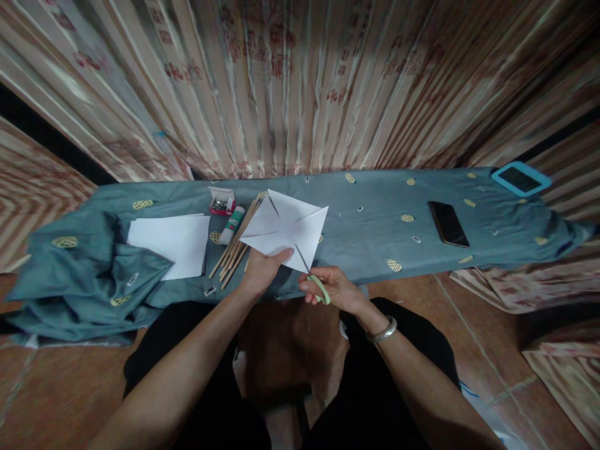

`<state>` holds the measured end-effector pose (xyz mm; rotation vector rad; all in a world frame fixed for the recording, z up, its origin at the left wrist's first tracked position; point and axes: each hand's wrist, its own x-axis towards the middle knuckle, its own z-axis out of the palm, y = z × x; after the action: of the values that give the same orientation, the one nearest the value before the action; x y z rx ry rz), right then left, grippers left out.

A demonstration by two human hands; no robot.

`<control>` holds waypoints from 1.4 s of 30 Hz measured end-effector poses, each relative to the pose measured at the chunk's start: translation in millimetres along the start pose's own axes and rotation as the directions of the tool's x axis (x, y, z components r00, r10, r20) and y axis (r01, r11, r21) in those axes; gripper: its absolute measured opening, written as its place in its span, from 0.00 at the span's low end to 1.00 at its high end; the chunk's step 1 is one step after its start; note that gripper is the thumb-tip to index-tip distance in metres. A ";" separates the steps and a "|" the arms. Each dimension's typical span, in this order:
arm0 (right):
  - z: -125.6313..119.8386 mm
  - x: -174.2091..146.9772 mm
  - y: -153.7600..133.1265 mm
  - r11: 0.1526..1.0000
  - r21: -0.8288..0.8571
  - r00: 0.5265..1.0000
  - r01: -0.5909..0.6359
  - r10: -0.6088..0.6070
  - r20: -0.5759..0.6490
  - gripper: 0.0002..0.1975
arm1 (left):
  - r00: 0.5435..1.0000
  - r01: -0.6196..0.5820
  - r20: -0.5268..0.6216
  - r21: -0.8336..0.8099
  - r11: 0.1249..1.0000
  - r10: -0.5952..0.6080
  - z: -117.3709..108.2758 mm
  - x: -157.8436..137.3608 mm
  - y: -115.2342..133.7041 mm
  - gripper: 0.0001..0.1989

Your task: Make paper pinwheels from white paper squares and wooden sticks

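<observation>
White paper square [288, 226] is, in the head view, held at the near edge of the cloth-covered surface [365, 244], just right of the wooden sticks [229, 259]. The left hand [263, 270] pinches its near side, thumb on top; the right hand [334, 289] grips the green-handled scissors [319, 287], whose blade lies along the slit line at the nearest corner. Three other corners show slits running inward and stopping short of the middle, so the cutting looks nearly done, with this fourth slit apparently in hand. The corners are unfolded, and the sticks, glue stick [233, 225], small box [222, 204] and paper stack [175, 240] lie apart from both hands.

The left fingers are hidden under the sheet. How far the fourth cut reaches, whether the blades are parted, and what the box's shiny bits are cannot be told.
</observation>
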<state>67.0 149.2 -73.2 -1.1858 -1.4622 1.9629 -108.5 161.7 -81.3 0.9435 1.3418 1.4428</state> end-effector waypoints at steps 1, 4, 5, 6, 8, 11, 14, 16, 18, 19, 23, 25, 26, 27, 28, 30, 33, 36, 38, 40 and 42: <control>0.1 -0.1 -0.5 1.000 -0.002 1.000 -0.003 0.003 -0.003 0.21 | 1.000 0.002 -0.004 0.000 1.000 -0.002 0.0 0.1 0.2 0.26; 0.3 -0.2 -1.2 1.000 -0.010 1.000 -0.008 0.008 -0.010 0.21 | 1.000 -0.003 -0.016 0.003 1.000 0.003 -0.1 0.6 -0.1 0.26; 0.4 -0.1 -1.0 1.000 -0.010 1.000 -0.006 0.006 -0.013 0.21 | 1.000 -0.006 -0.016 0.005 1.000 0.006 -0.1 0.6 -0.6 0.26; 0.4 0.0 -0.7 1.000 -0.009 1.000 -0.003 0.003 -0.015 0.22 | 1.000 -0.010 -0.015 0.009 1.000 0.010 -0.2 0.5 -1.3 0.25; 0.2 0.2 0.3 1.000 -0.002 1.000 0.002 -0.002 -0.016 0.22 | 1.000 -0.011 -0.007 0.019 1.000 0.011 -0.2 -0.1 -3.2 0.25; -0.1 0.2 1.2 1.000 0.002 1.000 0.008 -0.008 -0.014 0.22 | 1.000 -0.004 -0.005 0.031 1.000 0.004 -0.5 -1.0 -6.1 0.24; 0.4 -0.3 0.3 1.000 -0.010 1.000 0.013 -0.013 -0.016 0.22 | 1.000 -0.001 -0.002 0.035 0.999 0.001 -1.0 -1.0 -7.6 0.23; 1.2 -0.3 -0.4 1.000 -0.015 1.000 0.009 -0.009 -0.019 0.22 | 1.000 0.000 0.002 0.033 0.999 0.000 -1.2 -0.9 -7.6 0.22; 1.9 0.0 -0.5 1.000 -0.010 1.000 0.010 -0.011 -0.024 0.22 | 1.000 0.000 0.008 0.017 1.000 0.000 -0.9 -1.3 -6.7 0.22; 2.1 0.3 -0.2 1.000 -0.008 1.000 0.012 -0.012 -0.028 0.22 | 1.000 0.001 0.010 0.007 1.000 -0.001 -0.5 -1.8 -5.9 0.22; 1.9 1.5 1.5 1.000 -0.008 0.999 0.009 -0.010 -0.038 0.22 | 0.999 0.031 0.036 -0.025 0.999 -0.031 1.5 -4.7 -1.5 0.24; 1.8 1.5 1.3 1.000 -0.010 0.999 0.007 -0.007 -0.038 0.22 | 0.998 0.042 0.044 -0.025 0.999 -0.041 2.1 -5.6 0.0 0.24; 1.9 1.4 0.8 1.000 -0.010 0.999 0.007 -0.007 -0.039 0.22 | 0.998 0.041 0.042 -0.024 0.999 -0.040 2.3 -5.7 0.2 0.25; 2.0 1.1 0.1 1.000 -0.010 0.999 0.007 -0.008 -0.041 0.22 | 0.999 0.037 0.040 -0.021 0.999 -0.037 2.3 -5.6 0.1 0.25; 2.3 0.8 -0.7 1.000 -0.011 0.999 0.008 -0.009 -0.044 0.23 | 0.999 0.034 0.037 -0.016 0.999 -0.033 2.1 -5.4 -0.3 0.25; 2.8 0.4 -2.2 1.000 -0.014 0.999 0.010 -0.011 -0.051 0.23 | 0.999 0.032 0.034 -0.003 0.999 -0.032 1.8 -4.8 -1.6 0.25; 3.3 0.2 -2.8 1.000 -0.019 0.998 0.013 -0.014 -0.055 0.23 | 0.999 0.032 0.029 0.008 0.999 -0.032 1.4 -4.3 -3.3 0.25; 3.3 0.7 -1.4 1.000 -0.012 0.998 0.011 -0.012 -0.059 0.22 | 0.999 0.030 0.025 0.007 1.000 -0.030 1.6 -4.5 -3.5 0.25; 3.1 1.1 0.2 1.000 -0.006 0.998 0.012 -0.012 -0.058 0.22 | 0.999 0.030 0.025 0.003 1.000 -0.030 1.7 -4.8 -3.2 0.26; 2.9 1.4 1.4 1.000 -0.008 0.998 0.015 -0.016 -0.058 0.21 | 0.999 0.034 0.025 0.001 0.999 -0.034 1.6 -5.3 -2.8 0.26; 3.0 1.7 1.8 1.000 -0.015 0.998 0.012 -0.013 -0.059 0.21 | 0.999 0.037 0.035 -0.008 0.999 -0.037 1.3 -5.9 -2.8 0.26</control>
<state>63.9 148.1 -75.2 -1.2278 -1.4528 1.8953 -105.2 156.4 -83.6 0.9292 1.3198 1.3973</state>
